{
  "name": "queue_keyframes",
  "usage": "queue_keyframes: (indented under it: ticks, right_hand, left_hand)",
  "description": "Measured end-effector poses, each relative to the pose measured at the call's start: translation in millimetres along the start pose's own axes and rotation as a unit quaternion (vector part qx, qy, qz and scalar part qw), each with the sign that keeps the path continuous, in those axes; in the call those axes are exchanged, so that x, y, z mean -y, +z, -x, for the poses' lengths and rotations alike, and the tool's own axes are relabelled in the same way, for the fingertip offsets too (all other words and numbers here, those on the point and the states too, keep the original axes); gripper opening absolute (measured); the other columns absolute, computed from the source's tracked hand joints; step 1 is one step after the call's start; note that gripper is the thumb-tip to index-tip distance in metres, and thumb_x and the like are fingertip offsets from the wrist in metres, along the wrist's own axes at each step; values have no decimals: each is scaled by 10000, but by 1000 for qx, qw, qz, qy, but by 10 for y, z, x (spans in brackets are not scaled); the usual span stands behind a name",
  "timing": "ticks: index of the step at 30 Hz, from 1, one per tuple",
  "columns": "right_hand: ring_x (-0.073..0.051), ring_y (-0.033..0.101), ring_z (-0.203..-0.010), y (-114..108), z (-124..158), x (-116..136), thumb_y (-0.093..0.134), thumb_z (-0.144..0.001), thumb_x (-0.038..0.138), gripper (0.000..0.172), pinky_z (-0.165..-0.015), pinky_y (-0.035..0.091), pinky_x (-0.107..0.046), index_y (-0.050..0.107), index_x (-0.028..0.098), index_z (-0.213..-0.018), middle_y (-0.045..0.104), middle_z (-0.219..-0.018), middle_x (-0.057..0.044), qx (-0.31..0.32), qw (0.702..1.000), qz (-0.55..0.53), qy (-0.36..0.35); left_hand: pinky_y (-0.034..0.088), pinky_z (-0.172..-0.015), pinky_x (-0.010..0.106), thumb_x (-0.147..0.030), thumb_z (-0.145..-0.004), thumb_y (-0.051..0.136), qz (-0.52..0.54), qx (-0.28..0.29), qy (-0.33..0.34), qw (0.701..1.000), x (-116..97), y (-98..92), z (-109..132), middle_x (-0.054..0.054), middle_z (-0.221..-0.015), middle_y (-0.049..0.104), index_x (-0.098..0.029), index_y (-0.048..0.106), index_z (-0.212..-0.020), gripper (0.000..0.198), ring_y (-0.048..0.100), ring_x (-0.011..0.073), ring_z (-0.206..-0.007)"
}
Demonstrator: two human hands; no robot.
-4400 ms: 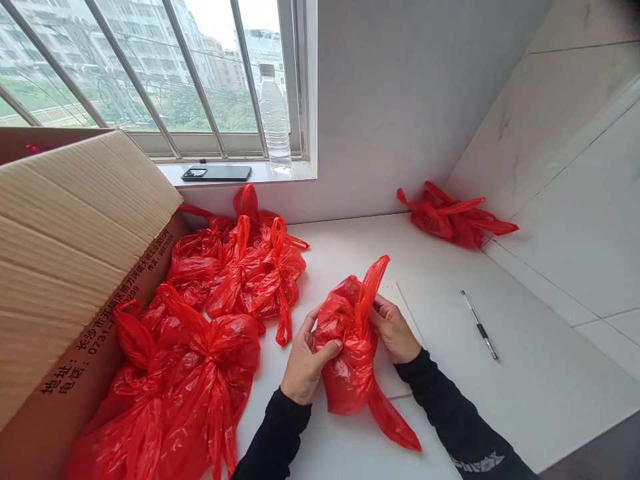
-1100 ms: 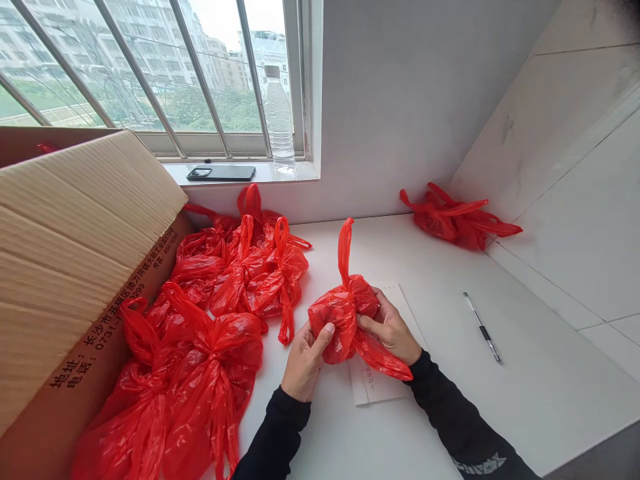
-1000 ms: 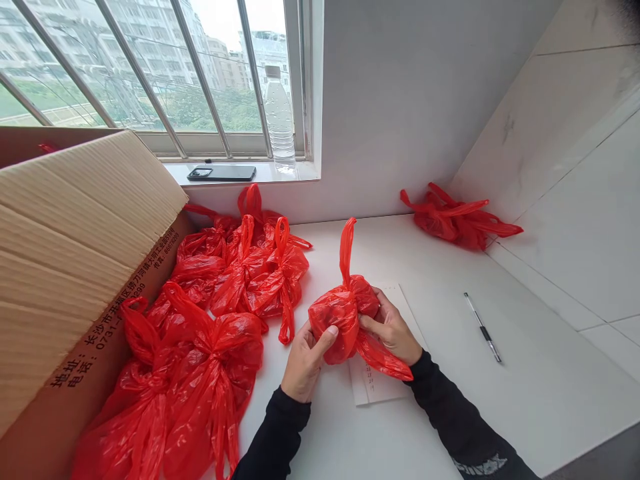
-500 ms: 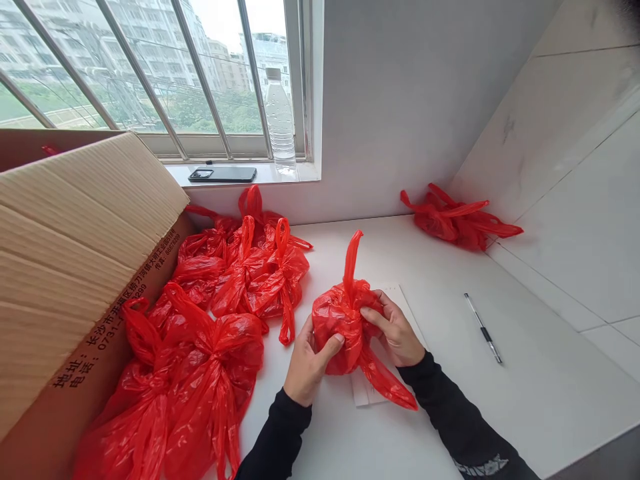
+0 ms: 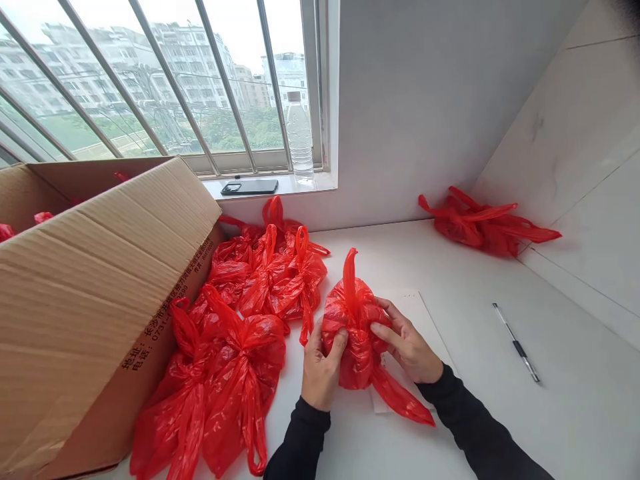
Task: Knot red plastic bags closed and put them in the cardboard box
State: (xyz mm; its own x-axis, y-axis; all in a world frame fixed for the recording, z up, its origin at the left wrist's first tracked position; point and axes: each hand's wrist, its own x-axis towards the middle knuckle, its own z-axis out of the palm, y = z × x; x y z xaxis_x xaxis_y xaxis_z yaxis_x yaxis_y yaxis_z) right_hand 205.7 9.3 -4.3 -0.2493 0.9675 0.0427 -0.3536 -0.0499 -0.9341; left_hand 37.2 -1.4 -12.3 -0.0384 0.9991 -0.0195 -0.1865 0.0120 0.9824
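Between my two hands is a knotted red plastic bag [image 5: 357, 333], bulging with contents I cannot make out. One tied end stands up from its top and another trails toward the lower right. My left hand [image 5: 324, 370] grips its left side, thumb on the front. On the other side my right hand [image 5: 407, 343] holds it with the thumb pressed near the knot. Under the bag and right hand lies a sheet of white paper [image 5: 417, 317], partly covered. Close by on the left are several tied red plastic bags [image 5: 245, 347], heaped on the white table [image 5: 480, 413].
A large open cardboard box [image 5: 115, 267] with red bags inside stands at the left. A pen [image 5: 517, 343] lies to the right, and more red plastic bags [image 5: 480, 223] sit in the far corner. The windowsill holds a phone [image 5: 250, 187] and a water bottle [image 5: 301, 143].
My view has swung left and up, so everything appears shifted right and more of the box shows. Both hands still hold the red bag, their fingers slightly moved and the bag turned a little.
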Motion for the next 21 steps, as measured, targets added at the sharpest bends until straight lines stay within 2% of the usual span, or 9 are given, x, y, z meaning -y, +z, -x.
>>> queue_keyframes:
  ticks: [4,7,9,11,13,15,18,21]
  right_hand:
    - [-220,579,-1165,42,18,-16,589,-929,359,416,-1059,428,-419,510,331,-1336,608,-1299,-43,49,997,49,-19]
    - [-235,590,-1165,78,41,-66,605,-919,360,510,-1037,456,-451,451,326,-1405,542,-1384,-74,77,994,72,-2]
    - [-251,574,-1205,110,63,-114,626,-907,347,583,-1022,473,-464,400,327,-1444,482,-1444,-93,85,993,78,18]
    - [-267,488,-1320,146,88,-162,632,-903,334,628,-1049,460,-471,358,337,-1468,423,-1503,-92,96,992,75,28]
    - [-265,390,-1404,179,111,-200,626,-907,326,634,-1095,424,-479,344,349,-1475,386,-1541,-73,108,991,77,28]
    - [-255,371,-1421,202,124,-222,623,-908,315,629,-1132,386,-490,350,349,-1474,400,-1540,-60,116,989,92,19]
    - [-249,416,-1396,218,118,-213,610,-912,286,603,-1137,383,-510,374,339,-1464,466,-1499,-61,115,987,112,7]
    - [-249,518,-1313,209,77,-165,597,-909,271,520,-1103,428,-512,464,312,-1411,558,-1415,-73,68,989,127,-17]
  left_hand:
    - [466,-988,348,-397,-847,657,-21,-83,-14,996,-2,-149,158,68,-1231,671,-214,608,-1202,403,614,251,-1133]
    - [434,-1025,366,-427,-857,630,-122,-150,-17,981,-65,-322,342,63,-1244,661,-242,593,-1254,440,584,272,-1180]
    - [385,-1072,397,-422,-875,600,-245,-180,22,952,-145,-406,454,75,-1290,627,-254,550,-1317,476,538,291,-1237]
    - [348,-1103,424,-385,-889,578,-364,-198,99,905,-235,-428,543,95,-1367,555,-248,473,-1392,532,486,301,-1286]
    - [314,-1130,445,-326,-901,558,-440,-204,186,854,-307,-387,607,114,-1424,484,-232,399,-1444,574,436,299,-1327]
    - [297,-1144,450,-260,-912,535,-483,-184,242,821,-331,-308,647,112,-1453,448,-244,385,-1452,561,401,288,-1359]
    - [274,-1161,476,-191,-905,519,-542,-86,276,789,-246,-228,647,78,-1521,393,-287,416,-1441,554,302,292,-1432]
    - [209,-1175,549,-180,-881,531,-613,7,280,739,-76,-311,563,72,-1563,356,-287,440,-1441,577,228,325,-1467]
